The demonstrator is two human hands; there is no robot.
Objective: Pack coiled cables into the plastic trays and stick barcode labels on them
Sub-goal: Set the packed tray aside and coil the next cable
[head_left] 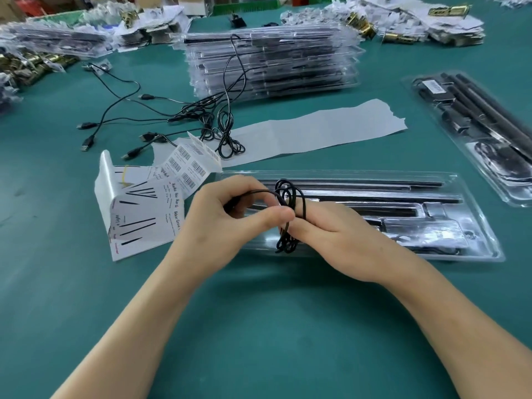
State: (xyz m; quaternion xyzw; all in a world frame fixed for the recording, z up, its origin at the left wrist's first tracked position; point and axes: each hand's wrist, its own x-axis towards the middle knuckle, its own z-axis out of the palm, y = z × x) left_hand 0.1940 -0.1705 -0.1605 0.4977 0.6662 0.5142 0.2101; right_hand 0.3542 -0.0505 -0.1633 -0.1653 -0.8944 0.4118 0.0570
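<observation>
A black cable (288,197) is pinched by the left hand (224,217) and wound round the right hand (339,237), its fingers curled; the tray (486,240) beneath is partly hidden.

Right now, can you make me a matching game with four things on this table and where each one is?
Things:
1. thin black coiled cable
2. tall stack of clear plastic trays
3. white sheet of barcode labels
4. long white paper strip

Places:
A. flat on the green table, beyond the near clear tray
B. far middle of the table
C. held by the left hand and right hand
D. curling up, left of the hands

Pairs: 1-C, 2-B, 3-D, 4-A.
</observation>
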